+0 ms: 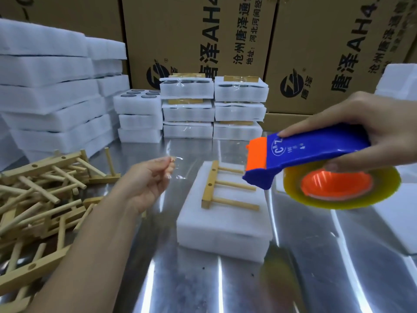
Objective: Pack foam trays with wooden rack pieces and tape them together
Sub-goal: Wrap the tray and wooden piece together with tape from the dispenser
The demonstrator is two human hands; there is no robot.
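A white foam tray stack lies on the shiny metal table in the middle. On top of it rests a wooden rack piece with three pegs pointing right. My right hand grips a blue and orange tape dispenser with a yellowish tape roll, held above the tray's right side. My left hand is left of the tray and pinches the end of a clear tape strip stretched from the dispenser.
A heap of loose wooden rack pieces lies at the left. Stacks of empty foam trays stand at back left, taped packs at back centre. Cardboard boxes wall the back. More foam sits at the right.
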